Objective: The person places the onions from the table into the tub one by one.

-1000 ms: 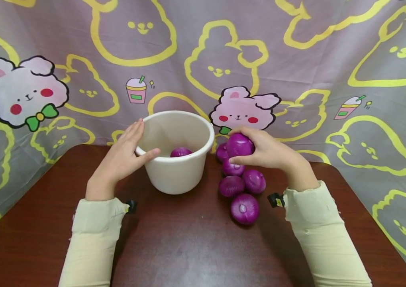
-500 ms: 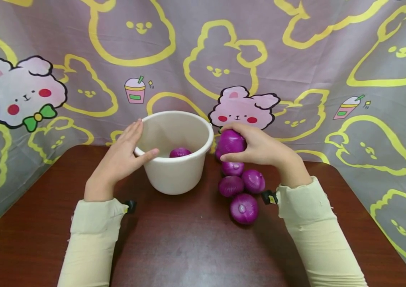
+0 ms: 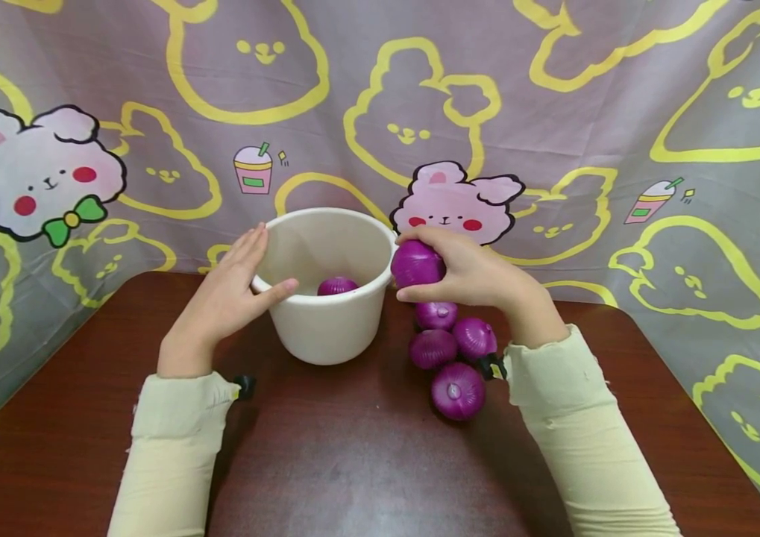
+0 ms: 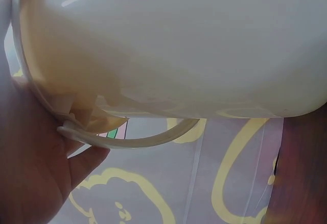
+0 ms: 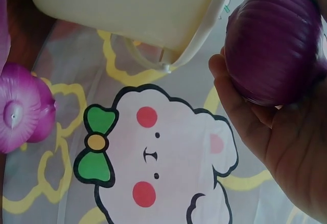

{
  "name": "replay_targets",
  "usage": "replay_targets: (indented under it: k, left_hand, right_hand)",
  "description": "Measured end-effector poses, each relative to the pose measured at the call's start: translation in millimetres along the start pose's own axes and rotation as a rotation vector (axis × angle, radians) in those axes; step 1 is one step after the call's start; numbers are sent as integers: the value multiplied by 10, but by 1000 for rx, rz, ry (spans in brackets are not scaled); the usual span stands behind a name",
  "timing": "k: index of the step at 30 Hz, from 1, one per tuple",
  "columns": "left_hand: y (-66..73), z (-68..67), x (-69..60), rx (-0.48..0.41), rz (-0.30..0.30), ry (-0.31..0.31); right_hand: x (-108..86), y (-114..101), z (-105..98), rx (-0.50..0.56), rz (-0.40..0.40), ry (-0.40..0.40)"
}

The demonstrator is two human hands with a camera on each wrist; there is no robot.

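In the head view, a white bucket [image 3: 326, 332] stands on the table with a purple onion [image 3: 336, 286] inside. My left hand [image 3: 225, 298] rests against the bucket's left rim, its fingers fairly straight and the thumb laid over the front edge. The left wrist view shows that hand beside the bucket's handle [image 4: 148, 141]. My right hand [image 3: 476, 272] grips another purple onion [image 3: 416, 262] just right of the bucket's rim, raised above the table. Fingers and thumb curve round this onion in the right wrist view, where the bucket wall [image 5: 122, 9] is close by.
Several more purple onions lie clustered right of the bucket, the nearest onion [image 3: 457, 391] toward the front. They sit under and in front of the right forearm. A patterned cloth [image 3: 554, 112] hangs behind the brown table [image 3: 353, 462].
My right hand has carried its onion leftward, from above the cluster to beside the bucket's rim. An onion at the back of the cluster is now hidden. The left hand stays put.
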State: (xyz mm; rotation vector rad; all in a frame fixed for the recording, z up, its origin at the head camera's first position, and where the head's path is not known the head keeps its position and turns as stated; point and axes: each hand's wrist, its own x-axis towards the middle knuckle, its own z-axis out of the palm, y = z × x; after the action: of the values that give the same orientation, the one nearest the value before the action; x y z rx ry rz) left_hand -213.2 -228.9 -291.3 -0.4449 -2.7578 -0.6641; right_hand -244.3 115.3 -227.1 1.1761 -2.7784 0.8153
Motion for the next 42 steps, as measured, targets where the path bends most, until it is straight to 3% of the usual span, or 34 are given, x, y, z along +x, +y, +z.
replay_targets:
  k: [17, 42]
  left_hand:
    - [-3, 13, 0, -3, -21, 0]
    - [10, 12, 5, -4, -24, -7]
  right_hand:
    - [140, -142, 17, -50, -50, 14]
    - [367, -283, 68, 69, -63, 5]
